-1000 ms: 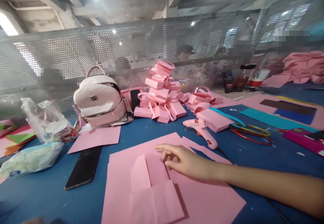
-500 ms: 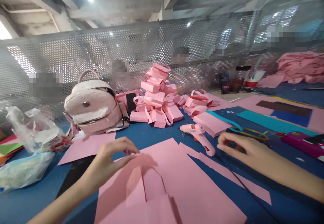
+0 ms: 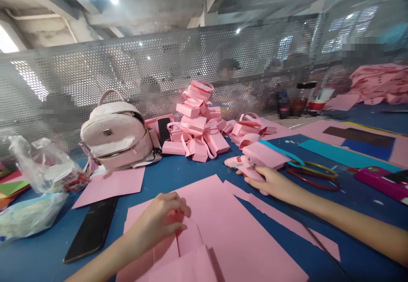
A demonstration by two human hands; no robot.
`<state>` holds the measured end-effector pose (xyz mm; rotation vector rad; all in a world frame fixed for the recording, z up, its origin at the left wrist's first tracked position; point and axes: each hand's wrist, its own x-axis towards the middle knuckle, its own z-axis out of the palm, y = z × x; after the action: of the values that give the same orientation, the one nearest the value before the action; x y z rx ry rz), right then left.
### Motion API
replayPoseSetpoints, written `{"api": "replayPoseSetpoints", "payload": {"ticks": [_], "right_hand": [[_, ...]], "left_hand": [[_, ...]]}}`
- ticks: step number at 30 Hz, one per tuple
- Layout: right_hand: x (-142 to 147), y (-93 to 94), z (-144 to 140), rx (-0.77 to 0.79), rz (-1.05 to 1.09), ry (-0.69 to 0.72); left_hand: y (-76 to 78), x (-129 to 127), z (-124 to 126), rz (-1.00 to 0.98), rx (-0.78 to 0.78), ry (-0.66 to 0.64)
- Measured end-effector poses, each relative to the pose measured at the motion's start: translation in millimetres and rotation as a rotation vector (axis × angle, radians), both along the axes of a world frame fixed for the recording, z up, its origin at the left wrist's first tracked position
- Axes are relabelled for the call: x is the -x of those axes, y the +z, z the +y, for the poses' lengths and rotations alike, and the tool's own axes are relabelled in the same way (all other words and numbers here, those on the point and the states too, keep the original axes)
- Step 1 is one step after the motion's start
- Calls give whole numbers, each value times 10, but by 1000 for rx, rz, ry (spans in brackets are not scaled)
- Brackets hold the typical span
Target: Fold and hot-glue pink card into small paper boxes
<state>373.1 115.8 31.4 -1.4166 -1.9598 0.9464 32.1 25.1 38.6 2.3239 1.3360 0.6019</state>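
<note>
Pinching with curled fingers, the left hand [image 3: 159, 220] is pressing on the folded pink paper piece [image 3: 188, 239], which is lying on the big pink sheet [image 3: 236, 235] at the near edge of the blue table [image 3: 178, 169]; the grip is probably keeping the flaps from springing open. Just beyond that sheet's far right corner, the right hand [image 3: 270, 182] is closing around the handle of the pink glue gun [image 3: 244, 165], fingers wrapped over it while the nozzle is pointing left, resting on the table. Left of the sheet a black phone [image 3: 92, 229] is lying flat, with clear plastic bags [image 3: 41, 171] farther left. Beyond the glue gun, coloured rings [image 3: 314, 171] are lying to its right. Farther back from the sheet, a pale backpack [image 3: 117, 135] is leaning beside a heap of finished pink paper boxes [image 3: 199, 122], stacked against the perforated metal screen [image 3: 95, 69].
</note>
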Motion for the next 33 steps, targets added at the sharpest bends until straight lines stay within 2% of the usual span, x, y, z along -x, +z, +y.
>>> {"api": "replayPoseSetpoints", "payload": {"ticks": [4, 6, 9, 11, 13, 17, 19, 21, 26, 33], "right_hand": [[47, 205, -112, -25, -7, -80], [97, 337, -223, 15, 21, -86], [213, 476, -386, 137, 11, -63], [308, 505, -448, 198, 4, -48], [410, 493, -456, 271, 11, 51], [626, 424, -353, 388, -16, 348], [722, 401, -296, 445, -44, 424], [793, 401, -259, 435, -63, 462], [843, 462, -236, 298, -78, 558], [784, 357, -215, 257, -79, 519]], "left_hand": [[-82, -18, -80, 16, -58, 73], [-117, -38, -113, 16, -129, 80], [-174, -69, -146, 20, -364, 66], [-210, -82, -156, 11, -508, 56], [-242, -83, -159, 3, -578, 59], [-304, -46, -152, 37, -592, 60], [-336, -21, -144, 27, -563, 36], [-365, 0, -135, -7, -555, 20], [-388, 45, -119, -5, -575, -29], [-407, 127, -105, 12, -524, -104]]}}
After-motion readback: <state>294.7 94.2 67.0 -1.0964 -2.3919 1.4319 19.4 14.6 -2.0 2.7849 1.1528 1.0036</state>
